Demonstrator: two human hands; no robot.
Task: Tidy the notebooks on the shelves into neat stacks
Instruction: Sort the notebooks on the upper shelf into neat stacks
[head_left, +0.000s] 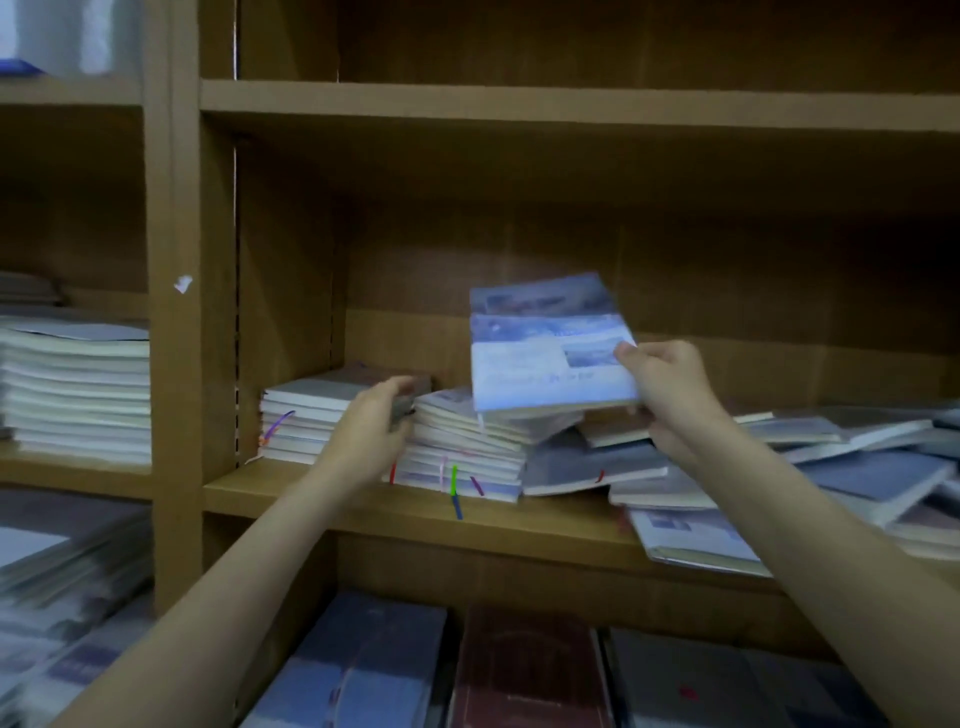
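A: Right hand (670, 395) pinches the blue-white notebook (545, 345) at its right edge, thumb on the cover, fingers curled underneath. Book is lifted and tilted, its lower edge hovering just over the middle stack (467, 447).

B: Left hand (376, 423)?

A: Curled against the left side of that middle stack, thumb up near the top cover. Looks like it steadies the pile. Blurred, so exact finger contact is hard to tell.

B: Where do the other task things sit?

A: Left of the left hand, a squared stack (304, 418) by the shelf wall. Right of and below the right hand, a loose sprawl of notebooks (852, 467), overlapping and fanned. One notebook (696, 540) overhangs the shelf board (332, 501) at its front edge.

B: Risks?

A: One-edge pinch on a floppy softcover, so it could sag or slip out, likely landing crooked on the stack. Middle stack is already skewed, upper books leaning right; adding weight off-centre may slide them toward the sprawl. The right forearm passes close above the overhanging notebook and could knock it off the board.

B: Materials?

A: Thin rectangular softcovers, smooth-looking covers in blue, grey and white, pale page edges. Coloured ribbon markers (454, 491) hang from the middle stack's front. Shelf is brown wood-look board, matte. More flat books (524, 670) lie below, dark red and blue.
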